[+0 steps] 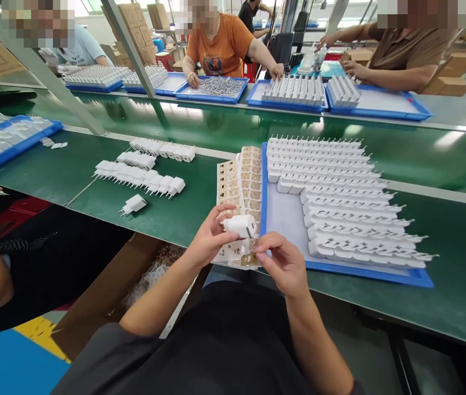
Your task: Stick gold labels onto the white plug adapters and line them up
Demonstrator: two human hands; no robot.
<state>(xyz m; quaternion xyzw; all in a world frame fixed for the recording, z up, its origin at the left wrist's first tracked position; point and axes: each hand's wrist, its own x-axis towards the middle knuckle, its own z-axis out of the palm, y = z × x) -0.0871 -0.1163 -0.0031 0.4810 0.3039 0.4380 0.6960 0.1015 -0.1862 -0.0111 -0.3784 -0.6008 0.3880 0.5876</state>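
**A long green line under bright daylight**

A green workbench [442, 263] runs the width of the room, with a glossy green conveyor belt [225, 129] behind it catching white glare from overhead. Grey metal struts [130, 52] lean across the upper left. On the far side sit other workers – one in an orange shirt [222, 46] – behind blue trays [381, 107]. Stacked cardboard boxes [138, 24] stand at the back, more brown cartons [449, 77] to the right – pale light pours in behind them. Down below, the floor [6, 365] is painted blue with a yellow stripe [41, 332], and an open carton [105, 291] stands under the bench
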